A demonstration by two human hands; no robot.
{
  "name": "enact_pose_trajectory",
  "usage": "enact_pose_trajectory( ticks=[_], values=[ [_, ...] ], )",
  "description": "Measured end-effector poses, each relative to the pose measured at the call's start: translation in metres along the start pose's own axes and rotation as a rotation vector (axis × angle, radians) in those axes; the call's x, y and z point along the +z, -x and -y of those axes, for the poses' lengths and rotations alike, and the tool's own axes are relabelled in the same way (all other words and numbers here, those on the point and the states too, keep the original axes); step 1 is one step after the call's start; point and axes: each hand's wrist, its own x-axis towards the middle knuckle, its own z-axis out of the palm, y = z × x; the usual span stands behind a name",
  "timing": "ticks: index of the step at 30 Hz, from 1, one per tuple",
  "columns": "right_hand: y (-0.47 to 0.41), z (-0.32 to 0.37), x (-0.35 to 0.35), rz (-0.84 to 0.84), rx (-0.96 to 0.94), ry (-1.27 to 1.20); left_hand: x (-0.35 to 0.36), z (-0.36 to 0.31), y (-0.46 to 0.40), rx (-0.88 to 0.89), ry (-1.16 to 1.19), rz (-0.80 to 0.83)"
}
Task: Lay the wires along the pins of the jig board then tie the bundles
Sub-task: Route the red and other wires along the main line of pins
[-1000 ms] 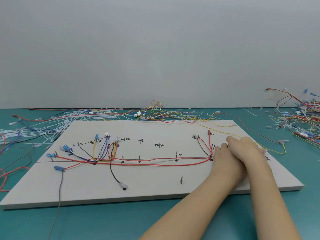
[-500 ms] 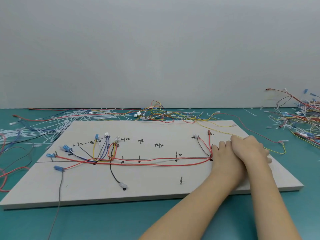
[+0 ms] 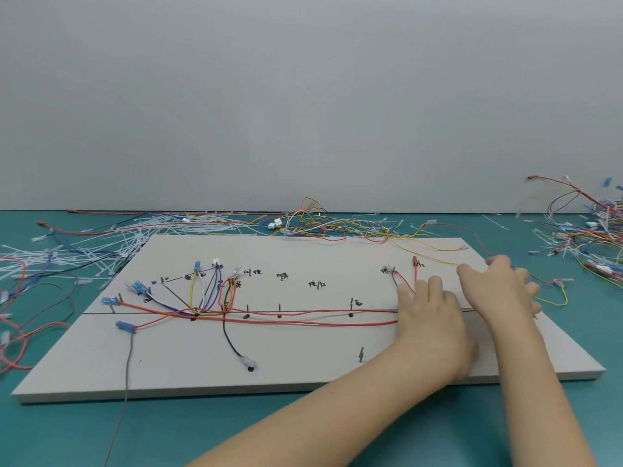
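The grey jig board point(image 3: 303, 358) lies on the teal table with short pins and handwritten labels. Red wires point(image 3: 303, 321) run along its middle line from blue connectors point(image 3: 108, 301) at the left to the right-hand pins. A fan of yellow, white, purple and black wires point(image 3: 205, 291) stands left of centre. My left hand point(image 3: 428, 318) lies flat on the board, its straight fingers pressing the red wires at their right end. My right hand point(image 3: 499, 288) hovers further right with fingers spread, over a loose yellow wire point(image 3: 553, 301) that passes beneath it.
White cable ties point(image 3: 84, 247) lie heaped at the back left. A tangle of coloured wires point(image 3: 320, 224) sits behind the board, and another pile point(image 3: 596, 237) at the far right. A black wire with a white connector point(image 3: 247, 360) hangs down the board's front half.
My right hand has lifted off my left hand and moved right, its fingers spreading. My left hand has flattened onto the red wires.
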Motion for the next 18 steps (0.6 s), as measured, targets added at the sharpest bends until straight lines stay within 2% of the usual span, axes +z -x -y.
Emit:
enact_pose_trajectory(
  ticks=[6, 11, 14, 18],
  values=[
    [0.022, 0.022, 0.017, 0.034, -0.351, -0.239, -0.027, 0.056, 0.025, -0.005, 0.029, 0.057],
    [0.045, 0.038, 0.03, 0.201, -0.606, -0.267, -0.041, 0.111, 0.042, -0.171, 0.168, -0.018],
    [0.055, 0.042, 0.037, 0.308, -0.677, -0.231, -0.052, 0.146, 0.046, -0.212, 0.166, -0.09],
    [0.062, 0.04, 0.047, 0.457, -0.68, -0.169, -0.066, 0.189, 0.05, -0.312, 0.185, -0.04]
  ],
)
